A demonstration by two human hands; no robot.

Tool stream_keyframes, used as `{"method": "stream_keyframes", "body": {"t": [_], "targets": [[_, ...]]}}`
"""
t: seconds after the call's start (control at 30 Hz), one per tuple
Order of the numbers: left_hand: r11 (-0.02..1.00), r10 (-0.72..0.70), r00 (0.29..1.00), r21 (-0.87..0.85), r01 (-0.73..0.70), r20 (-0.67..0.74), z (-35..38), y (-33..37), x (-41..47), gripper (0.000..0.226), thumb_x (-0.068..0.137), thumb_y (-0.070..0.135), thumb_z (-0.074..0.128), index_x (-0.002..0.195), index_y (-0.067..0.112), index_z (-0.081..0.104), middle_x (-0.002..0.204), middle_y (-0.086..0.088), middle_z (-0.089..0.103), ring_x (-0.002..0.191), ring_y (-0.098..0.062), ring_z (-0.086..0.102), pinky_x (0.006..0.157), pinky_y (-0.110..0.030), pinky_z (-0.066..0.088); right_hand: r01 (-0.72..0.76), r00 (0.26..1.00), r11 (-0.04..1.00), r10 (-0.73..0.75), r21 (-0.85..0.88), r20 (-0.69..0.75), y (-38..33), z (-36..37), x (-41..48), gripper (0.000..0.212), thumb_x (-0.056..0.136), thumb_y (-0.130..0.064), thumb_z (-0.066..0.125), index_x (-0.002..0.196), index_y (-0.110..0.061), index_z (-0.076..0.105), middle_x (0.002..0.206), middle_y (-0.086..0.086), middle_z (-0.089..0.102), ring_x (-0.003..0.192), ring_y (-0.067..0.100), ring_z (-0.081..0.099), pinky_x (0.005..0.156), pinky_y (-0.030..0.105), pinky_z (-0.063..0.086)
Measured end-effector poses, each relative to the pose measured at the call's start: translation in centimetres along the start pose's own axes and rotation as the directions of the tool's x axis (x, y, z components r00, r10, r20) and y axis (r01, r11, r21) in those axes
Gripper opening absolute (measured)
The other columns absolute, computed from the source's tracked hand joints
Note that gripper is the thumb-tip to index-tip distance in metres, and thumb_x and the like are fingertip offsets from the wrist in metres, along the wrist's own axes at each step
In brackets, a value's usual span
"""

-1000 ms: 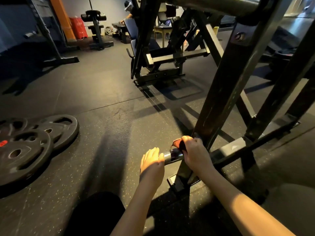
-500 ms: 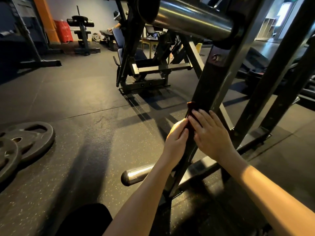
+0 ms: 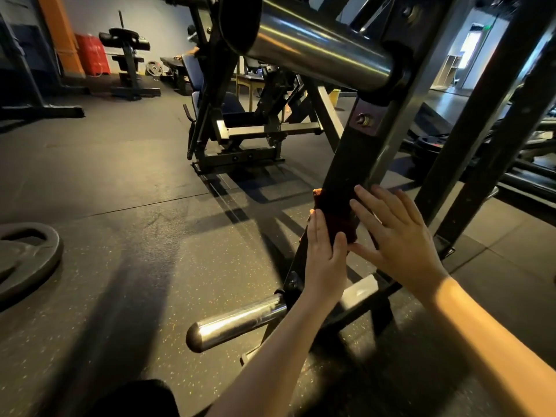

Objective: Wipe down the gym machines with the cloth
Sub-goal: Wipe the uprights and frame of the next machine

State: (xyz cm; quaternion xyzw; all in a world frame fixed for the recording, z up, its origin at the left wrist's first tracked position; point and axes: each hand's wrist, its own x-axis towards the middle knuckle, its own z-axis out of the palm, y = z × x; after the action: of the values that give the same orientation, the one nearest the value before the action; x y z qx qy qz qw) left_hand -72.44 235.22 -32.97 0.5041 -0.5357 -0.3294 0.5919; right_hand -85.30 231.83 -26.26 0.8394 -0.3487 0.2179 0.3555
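A dark red cloth (image 3: 337, 215) is wrapped round the slanted black post (image 3: 358, 155) of the gym machine in front of me. My left hand (image 3: 325, 254) presses the cloth against the post's left side with straight fingers, thumb on the front. My right hand (image 3: 394, 236) lies flat on the post's right side, fingers spread, its fingertips at the cloth's edge. A short chrome peg (image 3: 237, 322) sticks out to the left at the post's foot. A thick chrome bar (image 3: 316, 45) crosses overhead.
Black weight plates (image 3: 27, 257) lie on the rubber floor at the left. Another black machine (image 3: 240, 127) stands ahead, with a person partly hidden behind it. More black frame posts (image 3: 487, 139) rise at the right. An orange pillar (image 3: 60, 31) and a red object stand at the back.
One second ago both hands were low at the chrome peg, my right one gripping the cloth there. Both have since moved up onto the slanted post and now press the cloth flat.
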Motion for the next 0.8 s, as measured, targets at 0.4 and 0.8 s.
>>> {"method": "stream_keyframes", "body": {"t": [0.4,0.8], "targets": [[0.976,0.214,0.974,0.045,-0.211,-0.08,0.2,-0.3,3.4,0.065,0.095,0.055,0.035,0.153,0.035,0.011,0.144,0.027,0.024,0.134,-0.006,0.035,0.106,-0.045,0.043,-0.023,1.0,1.0,0.023,-0.008,-0.002,2.8,-0.5,0.8,0.079,0.08,-0.018,0.067,0.149,-0.012,0.03,0.158,0.009,0.023,0.146,0.029,0.019,0.118,0.05,0.013],[0.951,0.297,0.948,0.13,-0.282,-0.116,0.2,1.1,6.2,0.063,0.097,0.054,0.029,0.152,0.026,0.02,0.148,0.004,0.033,0.131,-0.01,0.042,0.102,-0.041,0.047,-0.042,0.999,0.999,0.041,0.007,0.035,3.6,-0.9,1.0,0.078,0.081,-0.019,0.062,0.15,-0.018,0.026,0.159,0.004,0.021,0.146,0.03,0.016,0.117,0.053,0.01]]}}
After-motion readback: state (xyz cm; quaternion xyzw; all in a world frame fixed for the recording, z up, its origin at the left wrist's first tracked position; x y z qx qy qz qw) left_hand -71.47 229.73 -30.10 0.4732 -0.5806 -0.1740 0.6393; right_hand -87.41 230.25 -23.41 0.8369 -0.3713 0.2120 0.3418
